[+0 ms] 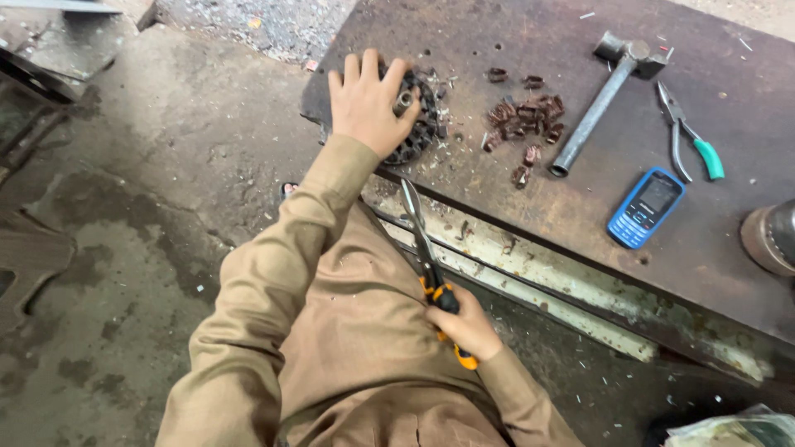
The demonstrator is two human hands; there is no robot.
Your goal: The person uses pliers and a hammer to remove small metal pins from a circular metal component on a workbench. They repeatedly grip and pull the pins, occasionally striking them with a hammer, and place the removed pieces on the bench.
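Rusty brown steel worktop point(712, 248): left hand point(370, 101) pressed flat, fingers spread, over dark round toothed metal part point(421, 124) near the edge. Right hand point(465, 324) clenched around orange-handled long-nosed pliers point(424, 248). Risk: part slides off the edge; tips jab the sleeve.

Your one camera sits on your head and looks steeply down, close over your tan sleeves, facing the near edge of the rusty brown steel bench point(580, 207) and the stained concrete floor point(166, 165) left of it.
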